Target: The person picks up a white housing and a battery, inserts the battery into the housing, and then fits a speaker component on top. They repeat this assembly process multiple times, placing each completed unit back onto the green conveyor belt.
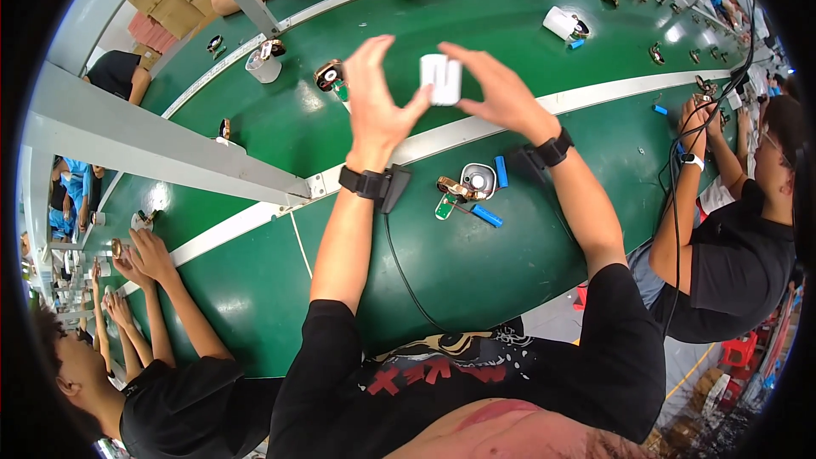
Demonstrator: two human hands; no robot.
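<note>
A white plastic housing (442, 80) is between my two hands, over the conveyor belt beyond the white rail. My right hand (501, 93) grips it, index finger at its upper corner and thumb at its lower right side. At the housing's left edge is the thumb of my left hand (376, 106); the other fingers of that hand are spread upward, apart from it. Nearer, on the green bench, lie an opened round-cornered white housing (478, 179), a gold-rimmed part (452, 189) with a green circuit board (444, 206), and two blue cylindrical cells (487, 216).
Left of my hands, a gold-rimmed part (328, 76) lies on the belt; a white housing (263, 68) stands farther left. A grey metal post (170, 140) slants down to the white rail (586, 99). Black cables (406, 276) trail from my wrist straps. Co-workers (722, 263) sit on both sides.
</note>
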